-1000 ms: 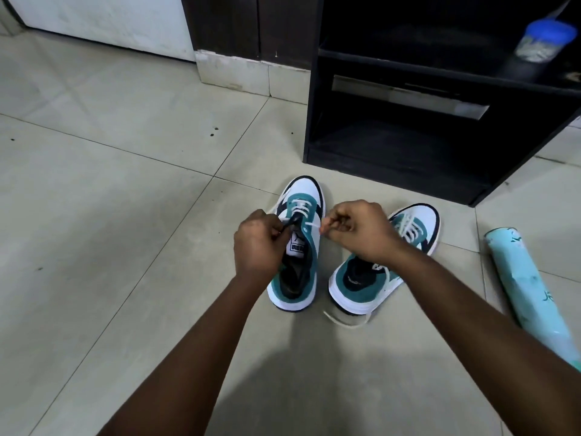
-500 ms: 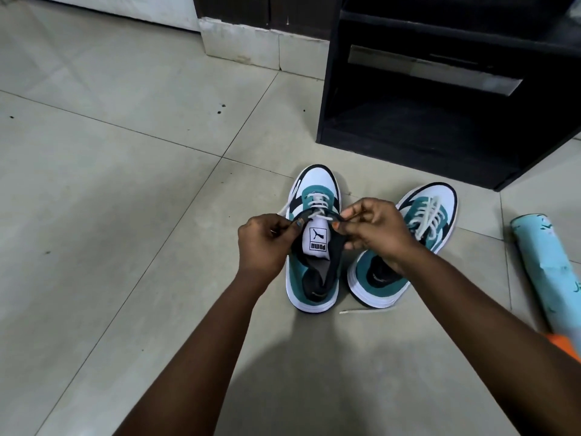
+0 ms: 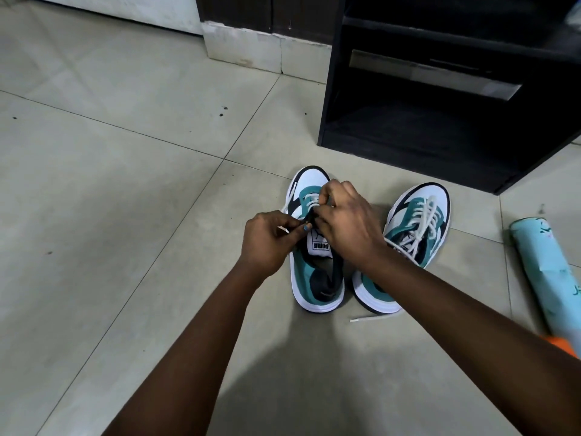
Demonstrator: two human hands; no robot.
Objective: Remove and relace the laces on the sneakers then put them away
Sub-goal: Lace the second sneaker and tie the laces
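Note:
Two teal, white and black sneakers stand side by side on the tiled floor, toes pointing away from me. Over the left sneaker (image 3: 317, 278), my left hand (image 3: 270, 240) pinches its white lace at the left eyelets. My right hand (image 3: 345, 221) reaches across the tongue and pinches the same lace near the lower eyelets. Only the rows nearest the toe of this sneaker show lace. The right sneaker (image 3: 415, 228) is fully laced with a white lace, and one lace end (image 3: 367, 318) trails on the floor behind its heel.
A black open shelf unit (image 3: 440, 114) stands just beyond the sneakers. A rolled light-blue mat (image 3: 547, 272) lies on the floor at the right. A tiled wall base (image 3: 261, 47) runs along the back left.
My right hand has moved left and forward over the left sneaker's tongue, meeting my left hand at the eyelets. The view has tilted down a little.

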